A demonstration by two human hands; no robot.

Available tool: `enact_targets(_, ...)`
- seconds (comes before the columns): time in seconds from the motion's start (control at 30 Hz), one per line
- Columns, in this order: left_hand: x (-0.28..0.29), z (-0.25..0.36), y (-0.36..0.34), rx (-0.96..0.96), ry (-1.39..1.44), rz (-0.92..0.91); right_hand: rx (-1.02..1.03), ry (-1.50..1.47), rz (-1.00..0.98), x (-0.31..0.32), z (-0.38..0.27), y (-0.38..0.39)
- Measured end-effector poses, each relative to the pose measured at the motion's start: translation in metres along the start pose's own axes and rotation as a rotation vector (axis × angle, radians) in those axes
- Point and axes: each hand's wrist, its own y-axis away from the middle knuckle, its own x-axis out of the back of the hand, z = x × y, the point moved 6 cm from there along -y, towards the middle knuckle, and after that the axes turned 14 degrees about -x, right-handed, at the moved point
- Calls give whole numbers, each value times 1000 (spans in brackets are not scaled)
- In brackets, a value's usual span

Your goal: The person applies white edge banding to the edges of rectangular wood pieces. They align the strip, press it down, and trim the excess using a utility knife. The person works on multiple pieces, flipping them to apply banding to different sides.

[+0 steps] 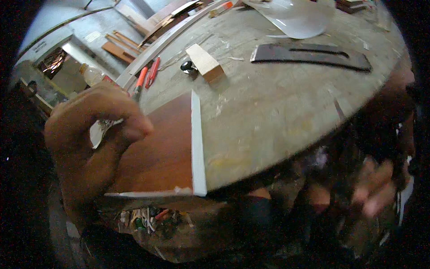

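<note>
At the left, my left hand (96,130) is raised over a reddish-brown board (165,139) with white edges. Its fingers curl round, and the thumb and forefinger meet; whether a small thing sits in the pinch is hidden. Something white (98,133) shows through the loop of the fingers, and I cannot tell if it is held or lies behind. My right hand (374,186) is low at the right, off the table's edge, smeared by motion. A pale wood block (206,62) lies beyond the board, with a small black-topped round thing (188,67) beside it.
On the worktable (277,116) lie a dark slotted metal blade (311,56), two red-orange tools (148,76) and a translucent white sheet (298,18). A clear bottle (92,74) stands behind my left hand. Scraps (150,219) lie below the near edge. Wood pieces (121,47) lean at the back.
</note>
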Motion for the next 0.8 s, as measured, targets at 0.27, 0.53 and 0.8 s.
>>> enact_targets(0.27,-2,19,46,-42,37,-117,-327,-91,-306,-45,189,35)
enact_targets(0.53,-16,25,84,-124,-182,-85,-443,-62,-402,-63,266,62)
enact_targets(0.8,-10,27,45,-215,-90,-242,-488,-71,-438,-49,288,60)
